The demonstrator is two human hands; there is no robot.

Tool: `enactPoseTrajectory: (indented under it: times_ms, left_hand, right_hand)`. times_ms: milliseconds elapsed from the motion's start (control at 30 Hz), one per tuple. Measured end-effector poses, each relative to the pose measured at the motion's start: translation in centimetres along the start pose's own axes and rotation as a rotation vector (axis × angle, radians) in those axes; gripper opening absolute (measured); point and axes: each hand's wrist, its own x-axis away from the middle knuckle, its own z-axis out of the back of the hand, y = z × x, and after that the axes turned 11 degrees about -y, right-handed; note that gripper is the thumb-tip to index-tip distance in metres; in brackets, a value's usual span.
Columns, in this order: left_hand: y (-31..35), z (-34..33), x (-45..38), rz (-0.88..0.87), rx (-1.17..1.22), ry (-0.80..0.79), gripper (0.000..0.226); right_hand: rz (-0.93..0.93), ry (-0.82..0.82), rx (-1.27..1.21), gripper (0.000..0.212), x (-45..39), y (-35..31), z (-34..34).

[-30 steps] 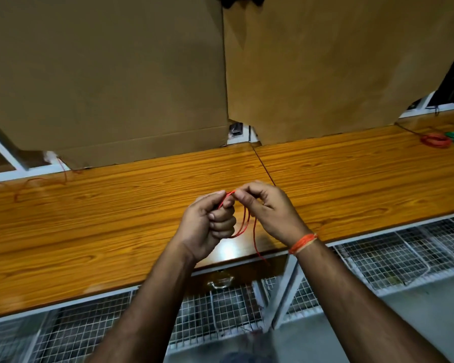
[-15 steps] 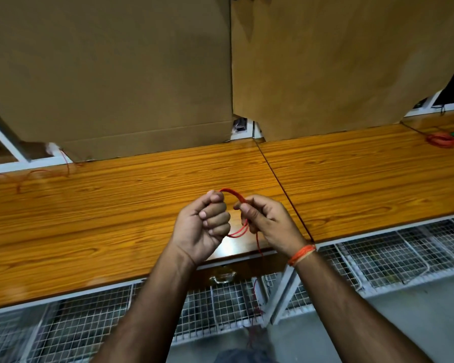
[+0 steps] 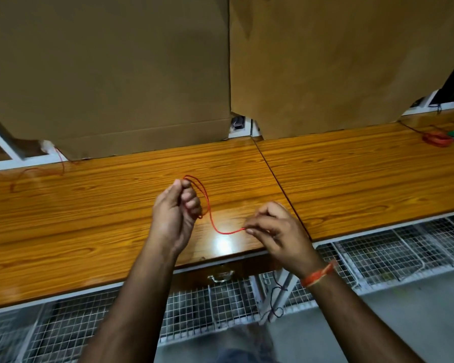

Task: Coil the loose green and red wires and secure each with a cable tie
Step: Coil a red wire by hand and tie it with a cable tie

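Two hands mid-coiling over wooden bench (image 3: 89,218): right hand (image 3: 278,231) pinches red wire (image 3: 215,229) tail, left hand (image 3: 176,213) fisted round loops. Next: wrap tail on. Finished coils (image 3: 446,138) far right of bench.

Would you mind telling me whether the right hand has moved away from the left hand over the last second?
Yes. The right hand has pulled rightward and toward the table's near edge, away from the left hand, drawing out red wire.
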Motion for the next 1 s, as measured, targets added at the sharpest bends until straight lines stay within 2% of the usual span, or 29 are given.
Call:
enactPoseTrajectory:
  times_ms: [67, 133, 233, 400, 500, 567, 633, 733, 867, 1000]
  left_hand:
    - [-1.0, -0.8, 0.4, -0.008, -0.270, -0.028, 0.028]
    - [-1.6, -1.4, 0.8, 0.010, -0.468, -0.094, 0.029]
    - [-2.1, -1.8, 1.1, 0.059, -0.551, -0.192, 0.030]
    - [-2.1, -2.0, 1.5, 0.152, -0.404, -0.266, 0.036]
    - [-1.7, -2.1, 1.7, 0.171, -0.246, -0.328, 0.037]
    - [-1.5, -2.0, 1.8, 0.166, -0.164, -0.351, 0.031]
    - [-1.5, -1.8, 1.7, 0.174, -0.097, -0.352, 0.029]
    - [-1.6, -1.7, 1.8, 0.226, -0.072, -0.348, 0.030]
    - [-1.7, -1.6, 2.3, 0.308, -0.053, -0.375, 0.031]
    - [-1.9, -1.0, 2.1, 0.393, 0.049, -0.421, 0.034]
  right_hand:
    - [0.122, 0.028, 0.065, 0.019, -1.5, -1.6, 0.6]
    - [0.191, 0.069, 0.081, 0.017, -3.0, -2.8, 1.1]
    - [0.220, 0.111, 0.077, 0.016, -4.9, -3.7, 1.6]
    - [0.186, 0.126, -0.031, 0.014, -6.5, -4.0, 1.8]
    - [0.081, 0.154, -0.135, 0.016, -6.3, -3.6, 1.0]
    - [-0.032, 0.087, -0.225, 0.021, -6.1, -2.9, 0.4]
    - [-0.097, -0.034, -0.419, 0.019, -5.7, -2.2, -0.5]
    - [-0.140, -0.027, -0.609, 0.026, -5.0, -1.8, -1.3]
    - [-0.143, -0.002, -0.580, 0.033, -4.6, -1.7, -1.4]
    - [-0.124, -0.027, -0.356, 0.028, -4.3, -1.2, -1.0]
